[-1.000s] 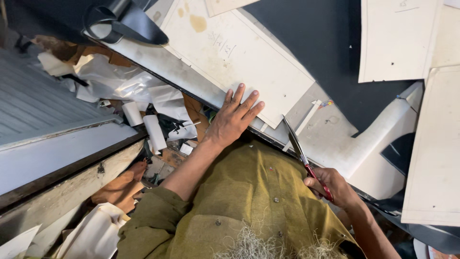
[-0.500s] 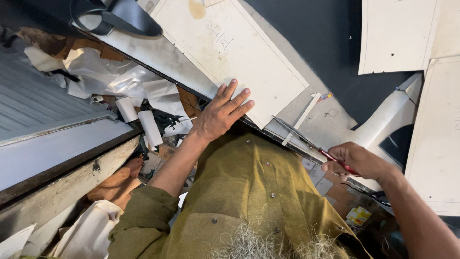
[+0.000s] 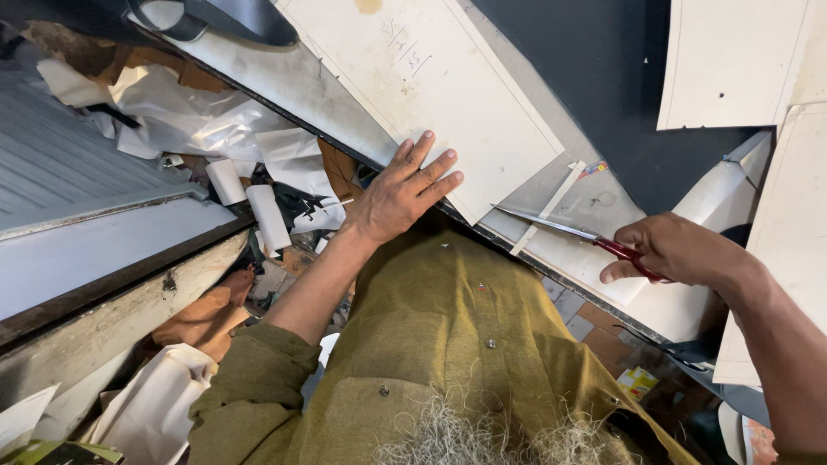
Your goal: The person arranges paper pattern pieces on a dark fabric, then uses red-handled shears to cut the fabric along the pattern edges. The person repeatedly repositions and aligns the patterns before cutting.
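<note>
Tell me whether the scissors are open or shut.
Shut, or nearly: the scissors in the right hand show their blades together as one thin line, lying over the white sheet.

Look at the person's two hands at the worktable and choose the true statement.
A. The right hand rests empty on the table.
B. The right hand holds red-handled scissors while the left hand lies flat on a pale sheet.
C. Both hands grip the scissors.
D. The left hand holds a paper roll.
B: the right hand grips the red-handled scissors, blades pointing toward the pale sheet, on whose near edge the left hand lies flat with fingers spread.
</note>
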